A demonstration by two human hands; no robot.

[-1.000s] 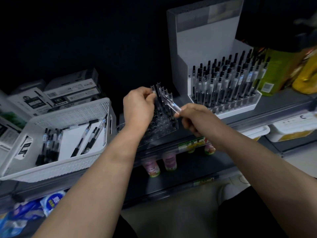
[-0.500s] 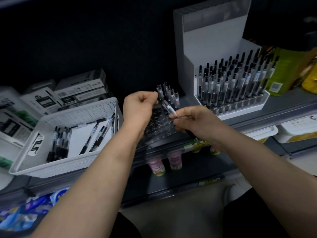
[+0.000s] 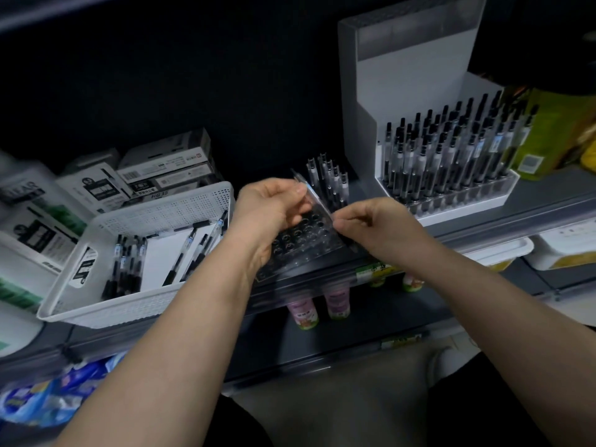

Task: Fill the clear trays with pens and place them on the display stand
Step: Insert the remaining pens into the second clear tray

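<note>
Reaching in from the bottom of the view, our two bare forearms meet over the front of the dark grey shelf [image 3: 554, 198]. Our left hand [image 3: 271, 208] pinches the upper left edge of the clear plastic tray [image 3: 309, 235] with its rows of round holes. The tray is tipped up toward us, and its lower edge seems to rest on the shelf.

Our right hand [image 3: 377, 224] sits just beside the left, fingers closed on a slim clear-barrelled black pen [image 3: 319, 202] that slants across the tray. So we're mid-fill: most holes gape empty, and only a short back row of standing pens [image 3: 329, 179] is in.

Next, we reckon, the tip needs lining up with a free hole beside that row. Then it gets a straight push down while the left hand steadies the tray.

Off to the left, the white perforated plastic basket [image 3: 145, 217] offers more loose pens [image 3: 125, 269]. Farther back on the right, the white stepped display stand [image 3: 403, 91] already carries one full tray [image 3: 451, 195].
</note>
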